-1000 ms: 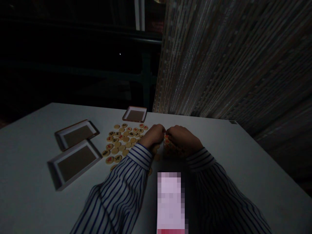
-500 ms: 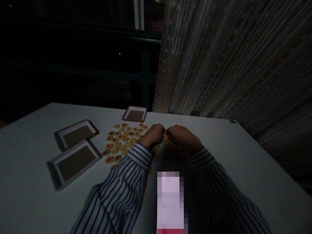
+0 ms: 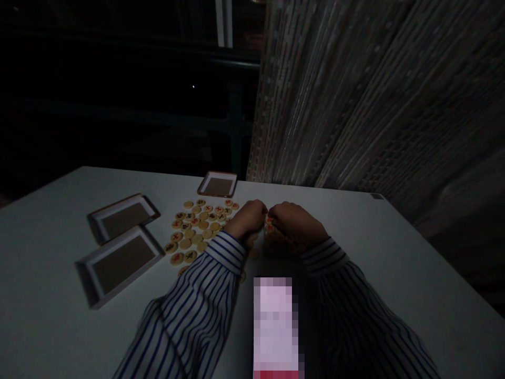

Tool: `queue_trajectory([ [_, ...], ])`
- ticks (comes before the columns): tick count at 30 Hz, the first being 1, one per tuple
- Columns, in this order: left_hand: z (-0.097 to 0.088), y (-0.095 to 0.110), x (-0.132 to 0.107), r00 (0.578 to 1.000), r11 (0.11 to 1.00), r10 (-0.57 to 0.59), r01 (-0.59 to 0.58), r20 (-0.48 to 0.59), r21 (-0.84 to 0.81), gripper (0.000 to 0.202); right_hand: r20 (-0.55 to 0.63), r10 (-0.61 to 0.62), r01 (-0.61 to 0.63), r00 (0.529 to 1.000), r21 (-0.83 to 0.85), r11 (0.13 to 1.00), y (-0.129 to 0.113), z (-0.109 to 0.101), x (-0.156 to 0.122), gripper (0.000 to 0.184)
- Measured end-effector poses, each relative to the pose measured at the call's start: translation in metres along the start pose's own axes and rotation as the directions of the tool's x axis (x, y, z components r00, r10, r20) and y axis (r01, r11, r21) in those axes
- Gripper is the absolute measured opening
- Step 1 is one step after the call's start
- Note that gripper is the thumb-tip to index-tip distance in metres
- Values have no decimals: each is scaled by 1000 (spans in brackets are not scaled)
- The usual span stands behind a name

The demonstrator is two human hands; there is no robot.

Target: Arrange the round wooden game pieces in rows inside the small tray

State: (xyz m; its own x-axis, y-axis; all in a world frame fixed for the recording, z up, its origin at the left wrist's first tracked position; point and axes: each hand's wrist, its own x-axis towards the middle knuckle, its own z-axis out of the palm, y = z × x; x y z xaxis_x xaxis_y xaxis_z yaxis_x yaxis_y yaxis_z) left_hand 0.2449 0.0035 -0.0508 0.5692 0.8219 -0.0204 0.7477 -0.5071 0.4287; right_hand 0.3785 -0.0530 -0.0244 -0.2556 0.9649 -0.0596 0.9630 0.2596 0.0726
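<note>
I see the left hand [image 3: 248, 218] and right hand [image 3: 295, 223] curled fingertip to fingertip, both apparently pinching a small stack [image 3: 270, 227] of discs that stands between them, equally near each, while the loose discs [image 3: 199, 226] lie just left of the left hand.

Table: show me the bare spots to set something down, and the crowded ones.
Bare: the table right of the right hand to its edge; the near-left corner before the two trays. Crowded: round pieces fill the gap between trays and left hand, up to the small tray.
</note>
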Motion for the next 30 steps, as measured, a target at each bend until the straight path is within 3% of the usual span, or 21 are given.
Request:
queue_trajectory([
  [14, 2, -2, 1, 1000, 1000, 11, -11, -21, -16, 31, 1, -9, 9, 1000, 12, 1000, 16, 7, 6, 27],
  [24, -10, 1, -2, 996, 999, 37, -39, -82, -19, 30, -50, 116, -118, 992, -37, 992, 19, -22, -5, 30],
  [30, -34, 9, -11, 976, 998, 31, -42, -215, -50, 30, -186, 149, -155, 971, -18, 988, 15, -41, -15, 35],
])
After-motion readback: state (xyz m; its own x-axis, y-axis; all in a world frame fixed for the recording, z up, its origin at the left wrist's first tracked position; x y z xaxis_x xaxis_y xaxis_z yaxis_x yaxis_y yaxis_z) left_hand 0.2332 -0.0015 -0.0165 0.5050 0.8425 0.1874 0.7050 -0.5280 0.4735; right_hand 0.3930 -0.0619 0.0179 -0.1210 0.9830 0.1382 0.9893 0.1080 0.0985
